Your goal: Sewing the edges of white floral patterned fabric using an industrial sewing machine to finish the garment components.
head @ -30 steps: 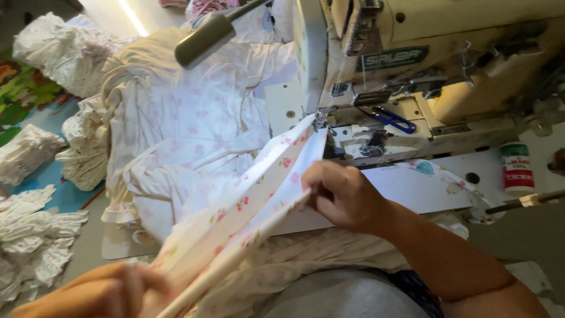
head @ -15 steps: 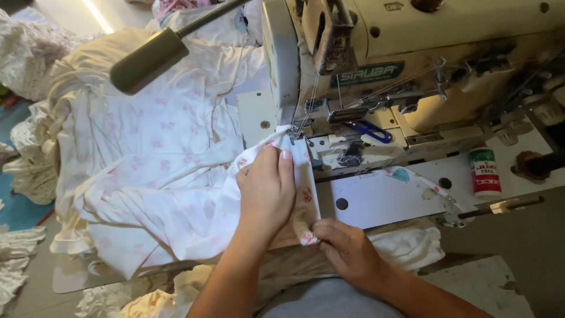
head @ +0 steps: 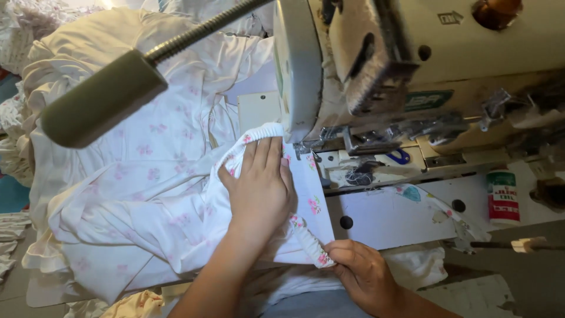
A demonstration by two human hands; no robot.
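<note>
Floral fabric piece (head: 306, 194), white with small pink flowers and a gathered elastic edge, lies on the sewing machine bed (head: 388, 215), its far end pushed up against the needle area under the machine head.

Left hand (head: 259, 188) lies flat on top of it, palm down, wrist bent forward, forearm coming up from the lower middle. Its fingers (head: 268, 154) are held close together and stretched toward the presser foot (head: 306, 147), pressing the cloth down rather than gripping it.

Right hand (head: 362, 274) sits lower, near the front edge of the counter, fingers curled narrow and pinching the ruffled elastic edge at the near end of the piece.

On the left, a heap of the same white garments (head: 129, 176) crowds right up to the left hand. A lamp on a flexible neck (head: 103, 97) hangs over that heap. To the right, the machine bed is bare white, with a small red, white and green bottle (head: 502, 197) standing well apart from both hands.
</note>
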